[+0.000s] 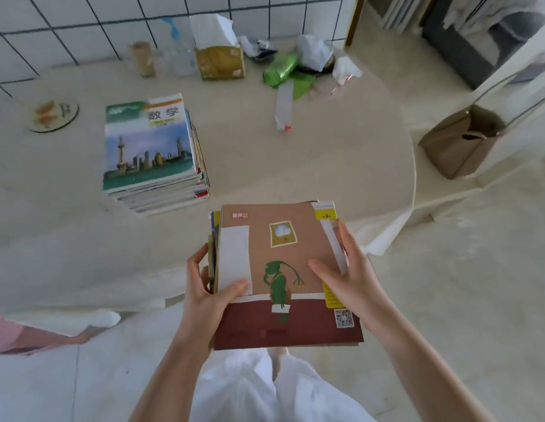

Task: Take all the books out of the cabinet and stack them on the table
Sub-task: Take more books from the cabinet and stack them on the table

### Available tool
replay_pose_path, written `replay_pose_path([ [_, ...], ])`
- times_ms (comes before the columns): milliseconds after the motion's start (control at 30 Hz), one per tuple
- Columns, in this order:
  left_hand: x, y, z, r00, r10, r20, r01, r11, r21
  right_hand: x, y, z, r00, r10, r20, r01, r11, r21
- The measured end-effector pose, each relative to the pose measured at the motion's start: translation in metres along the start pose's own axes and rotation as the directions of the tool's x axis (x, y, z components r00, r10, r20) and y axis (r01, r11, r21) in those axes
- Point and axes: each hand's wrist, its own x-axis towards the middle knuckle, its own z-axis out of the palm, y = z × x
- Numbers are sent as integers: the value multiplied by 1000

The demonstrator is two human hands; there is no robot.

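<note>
Bare forearms without sleeves; a loose white garment [265, 388] covers the legs.

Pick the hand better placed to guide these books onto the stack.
Left, probably. Both hands grip the held books, but the stack sits on the table ahead and to the left, on the side of the left hand. The right hand would reach across.

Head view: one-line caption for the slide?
Both hands, left hand and right hand, carry a bundle of books toward the book stack on the table.
</note>
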Motion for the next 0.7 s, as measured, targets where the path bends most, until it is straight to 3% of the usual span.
replay_pose_path([
  [200,62,24,7,999,44,-10,-43,998,34,61,-1,12,999,17,-27,-19,994,-103],
  [533,157,57,14,997,71,29,-73,994,85,144,-23,23,995,-81,-59,67,974,-217],
  [600,168,59,18,997,75,25,-78,991,111,159,-24,19,998,-18,-60,11,994,-113],
  [700,178,60,25,998,65,21,-67,990,123,179,-26,10,981,188,-55,-186,982,44],
])
